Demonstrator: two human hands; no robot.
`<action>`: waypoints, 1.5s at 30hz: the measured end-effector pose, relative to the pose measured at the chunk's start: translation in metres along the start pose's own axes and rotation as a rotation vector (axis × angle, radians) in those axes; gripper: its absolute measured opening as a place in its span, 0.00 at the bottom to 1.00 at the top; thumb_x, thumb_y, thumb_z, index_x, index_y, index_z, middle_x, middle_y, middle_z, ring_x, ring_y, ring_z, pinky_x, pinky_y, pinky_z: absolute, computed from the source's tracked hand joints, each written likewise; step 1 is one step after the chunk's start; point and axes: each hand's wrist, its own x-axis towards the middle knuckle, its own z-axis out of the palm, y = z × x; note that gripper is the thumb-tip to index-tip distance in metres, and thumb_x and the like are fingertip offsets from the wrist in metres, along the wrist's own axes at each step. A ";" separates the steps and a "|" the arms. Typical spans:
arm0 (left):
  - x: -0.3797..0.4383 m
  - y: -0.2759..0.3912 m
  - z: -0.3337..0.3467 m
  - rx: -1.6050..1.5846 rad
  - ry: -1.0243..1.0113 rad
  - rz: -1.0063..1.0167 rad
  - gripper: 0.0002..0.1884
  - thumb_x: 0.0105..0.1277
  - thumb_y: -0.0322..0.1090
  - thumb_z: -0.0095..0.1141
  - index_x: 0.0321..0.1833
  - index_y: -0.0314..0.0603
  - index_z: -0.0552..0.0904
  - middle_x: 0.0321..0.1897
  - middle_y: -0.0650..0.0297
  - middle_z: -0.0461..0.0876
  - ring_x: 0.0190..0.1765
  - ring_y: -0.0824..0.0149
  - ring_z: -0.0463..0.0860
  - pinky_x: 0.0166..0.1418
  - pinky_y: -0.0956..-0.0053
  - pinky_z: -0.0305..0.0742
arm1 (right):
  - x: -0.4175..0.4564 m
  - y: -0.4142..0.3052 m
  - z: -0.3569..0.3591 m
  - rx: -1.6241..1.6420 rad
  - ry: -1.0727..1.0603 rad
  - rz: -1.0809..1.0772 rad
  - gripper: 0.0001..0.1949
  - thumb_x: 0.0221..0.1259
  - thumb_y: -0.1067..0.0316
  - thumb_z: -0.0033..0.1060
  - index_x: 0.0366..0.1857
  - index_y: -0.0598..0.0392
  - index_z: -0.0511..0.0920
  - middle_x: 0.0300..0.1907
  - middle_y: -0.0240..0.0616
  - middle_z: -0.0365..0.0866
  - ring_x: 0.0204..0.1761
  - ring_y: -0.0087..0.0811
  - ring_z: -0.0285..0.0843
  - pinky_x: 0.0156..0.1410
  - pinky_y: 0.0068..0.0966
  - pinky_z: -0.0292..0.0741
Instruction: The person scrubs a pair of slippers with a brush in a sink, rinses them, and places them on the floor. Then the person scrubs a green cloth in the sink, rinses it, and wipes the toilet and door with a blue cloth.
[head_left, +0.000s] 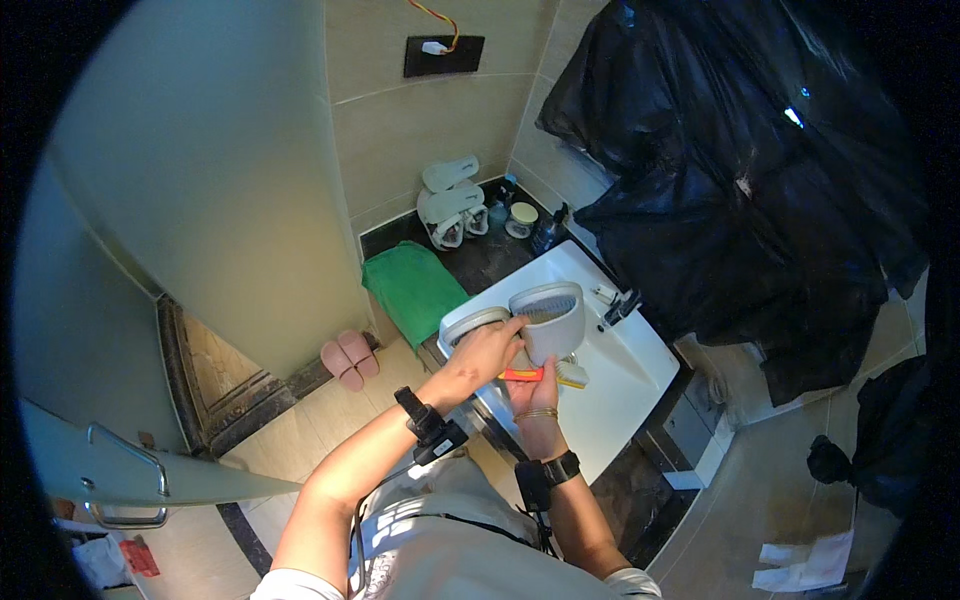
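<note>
Over the washbasin (622, 375), my left hand (484, 352) grips the near edge of a white slipper (559, 334) with a broad strap and a grey footbed. My right hand (534, 394) is just below that slipper, palm upward. Across its palm lies a red-orange handle (523, 374), under the thumb. Past the thumb is a scrub brush head (572, 374) with pale bristles and a yellow edge. It lines up with the handle, though the thumb hides the join. A second slipper (476, 322) rests at the basin's left side, partly covered by my left hand.
A green cloth (412, 285) drapes over the dark counter (487, 262). Behind it stand white shoes (452, 202), a lidded jar (521, 220) and pump bottles (550, 229). The faucet (621, 306) rises at the basin's back. Black plastic sheeting (720, 165) hangs at right; pink slippers (350, 360) lie on the floor.
</note>
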 end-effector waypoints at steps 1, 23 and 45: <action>-0.001 -0.002 0.000 0.009 0.001 -0.006 0.16 0.59 0.32 0.48 0.50 0.37 0.69 0.30 0.45 0.77 0.36 0.46 0.76 0.38 0.60 0.70 | -0.001 0.000 0.003 -0.023 -0.028 -0.018 0.24 0.65 0.50 0.33 0.58 0.55 0.56 0.57 0.42 0.61 0.58 0.38 0.62 0.59 0.40 0.64; -0.017 -0.004 -0.014 -0.057 0.035 -0.092 0.17 0.58 0.32 0.48 0.52 0.40 0.68 0.39 0.47 0.75 0.40 0.47 0.76 0.43 0.62 0.71 | -0.012 0.016 0.014 -0.177 0.063 -0.144 0.18 0.64 0.51 0.37 0.49 0.53 0.64 0.44 0.38 0.68 0.47 0.33 0.68 0.49 0.37 0.71; -0.210 -0.151 -0.185 0.499 0.384 -0.727 0.11 0.57 0.36 0.48 0.43 0.45 0.73 0.28 0.48 0.77 0.35 0.47 0.77 0.34 0.57 0.71 | -0.027 0.315 0.058 -0.190 0.111 0.841 0.18 0.62 0.49 0.38 0.33 0.55 0.69 0.25 0.37 0.73 0.28 0.34 0.71 0.44 0.37 0.72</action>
